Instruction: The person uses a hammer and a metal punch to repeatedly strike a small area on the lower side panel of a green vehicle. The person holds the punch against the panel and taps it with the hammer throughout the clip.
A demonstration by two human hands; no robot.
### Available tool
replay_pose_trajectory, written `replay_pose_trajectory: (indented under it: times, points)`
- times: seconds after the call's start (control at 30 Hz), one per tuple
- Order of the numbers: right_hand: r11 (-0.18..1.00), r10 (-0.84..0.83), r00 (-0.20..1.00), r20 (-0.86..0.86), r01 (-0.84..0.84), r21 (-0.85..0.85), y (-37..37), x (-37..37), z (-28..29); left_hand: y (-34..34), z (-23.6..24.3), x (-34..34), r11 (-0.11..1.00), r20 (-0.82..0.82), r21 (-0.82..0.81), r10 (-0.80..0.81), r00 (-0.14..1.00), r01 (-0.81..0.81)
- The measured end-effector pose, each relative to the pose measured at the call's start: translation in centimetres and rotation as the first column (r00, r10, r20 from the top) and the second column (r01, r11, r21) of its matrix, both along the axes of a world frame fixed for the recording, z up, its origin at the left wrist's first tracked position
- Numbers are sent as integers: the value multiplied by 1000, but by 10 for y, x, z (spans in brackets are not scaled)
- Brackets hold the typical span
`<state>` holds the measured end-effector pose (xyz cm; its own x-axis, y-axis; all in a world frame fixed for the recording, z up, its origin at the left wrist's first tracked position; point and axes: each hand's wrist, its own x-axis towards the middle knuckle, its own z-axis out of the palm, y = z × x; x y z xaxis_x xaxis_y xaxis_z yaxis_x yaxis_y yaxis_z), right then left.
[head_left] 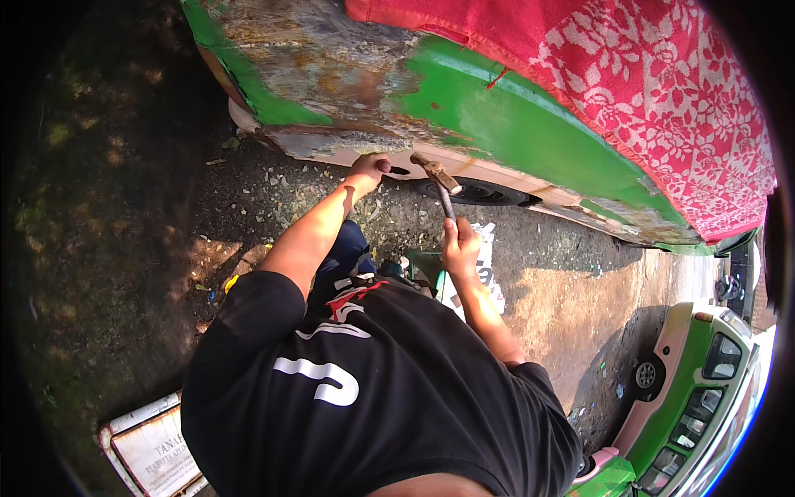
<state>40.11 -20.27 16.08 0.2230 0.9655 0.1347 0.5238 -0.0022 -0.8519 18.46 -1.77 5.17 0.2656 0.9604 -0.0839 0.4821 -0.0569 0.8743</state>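
In my right hand (460, 246) is a hammer (437, 174), gripped by its dark handle, its worn, rusty head raised close to the vehicle's lower side. My left hand (367, 170) is closed at the lower edge of the body, just left of the hammer head. A small rounded brownish end shows at that fist, but I cannot make out what it is. The green vehicle body (484, 95) has a large patch of bare, rusty, scraped metal (331, 70). Beneath it runs a pale pink lower panel (489, 170) with a dark oval hole beside my left hand.
A red cloth with pale flowers (638, 108) drapes over the vehicle. Its wheel (476, 192) sits under the panel. Paint chips litter the ground (273, 186). Printed paper (484, 257) lies by my right forearm. A framed white sign (153, 447) and another green-and-pink van (687, 406) stand further off.
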Motion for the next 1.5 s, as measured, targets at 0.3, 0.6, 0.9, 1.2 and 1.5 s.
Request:
replay_pose_trajectory:
  times: [0.3, 0.6, 0.9, 1.2, 1.5]
  points:
    - [992, -124, 979, -163, 120, -32, -15, 32, -5, -35, 13, -5, 893, 259, 438, -234, 937, 102]
    - [988, -121, 969, -217, 96, -120, -22, 31, 7, -38, 16, 8, 928, 246, 360, -198, 949, 100]
    - [987, -118, 975, -187, 95, -127, -25, 35, 11, -35, -7, 13, 930, 393, 363, -212, 895, 61]
    - [982, -137, 977, -163, 113, -150, -30, 35, 9, -38, -4, 22, 979, 604, 203, -144, 784, 24]
    - [980, -166, 977, -134, 148, -129, -31, 35, 12, -39, 14, 25, 923, 418, 384, -214, 883, 42]
